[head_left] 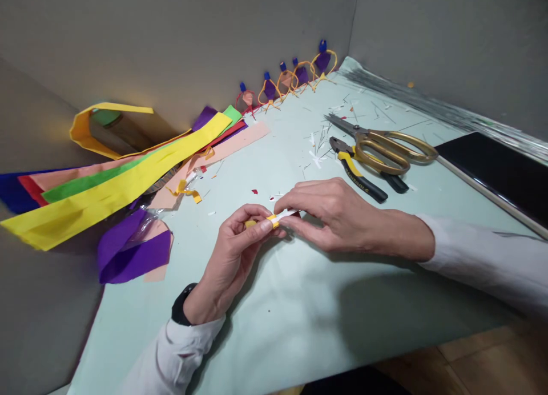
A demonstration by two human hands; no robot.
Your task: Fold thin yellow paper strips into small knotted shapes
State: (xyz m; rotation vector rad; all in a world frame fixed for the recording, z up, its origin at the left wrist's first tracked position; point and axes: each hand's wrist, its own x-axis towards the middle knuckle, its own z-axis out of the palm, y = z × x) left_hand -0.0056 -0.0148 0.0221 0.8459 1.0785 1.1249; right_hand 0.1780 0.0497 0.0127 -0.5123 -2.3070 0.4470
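Note:
Near the middle of the table, my left hand (240, 241) pinches a small yellow strip (273, 220) between thumb and fingers. My right hand (323, 215) meets it from the right, its thumb and fingertips closed on a narrow white strip (285, 214). The white strip touches the yellow one where the fingertips come together. A dark red bit shows under the right fingertips; what it belongs to is hidden. Behind my right hand lie pliers (357, 169) with yellow and black handles, partly under brass-handled scissors (381, 144).
Coloured strips, a yellow one (128, 181) on top, lie at the left, with a purple loop (132, 252) nearer me. Several small paper-and-wire figures (269, 89) lean at the back wall. Thin wires (449, 109) and a black-screened tablet (496, 175) are at the right. Scraps litter the table (295, 315).

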